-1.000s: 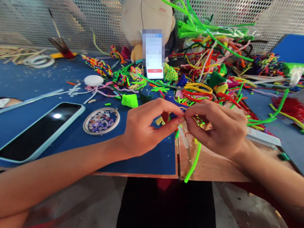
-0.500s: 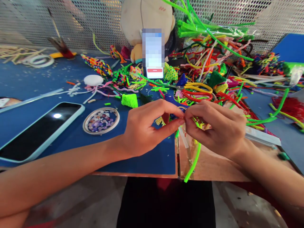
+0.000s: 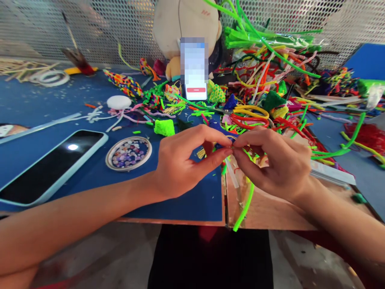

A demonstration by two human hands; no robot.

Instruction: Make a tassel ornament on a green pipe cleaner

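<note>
My left hand (image 3: 183,164) is closed in a pinch of thumb and forefinger above the front of the table. Fingertip to fingertip with it, my right hand (image 3: 273,160) pinches as well. Whatever lies between the fingertips is too small and covered to make out. A thin pale-yellow strand (image 3: 231,137) shows just above them, and a yellow tassel-like bundle (image 3: 201,152) peeks out behind my left fingers. Below my right hand, a bright green pipe cleaner (image 3: 248,208) hangs over the table edge. A fuzzy lime-green piece (image 3: 164,127) lies beyond my left wrist.
To the left are a phone (image 3: 54,166) and a round lid of beads (image 3: 128,153). Scissors with red and yellow handles (image 3: 251,116) lie among heaped pipe cleaners (image 3: 261,76). A lit phone (image 3: 195,86) leans against a plush toy (image 3: 186,24) at the back.
The fingers of my right hand have shifted slightly, with forefinger and thumb straighter at the pinch. My left hand has barely moved, and the things on the table lie as before.
</note>
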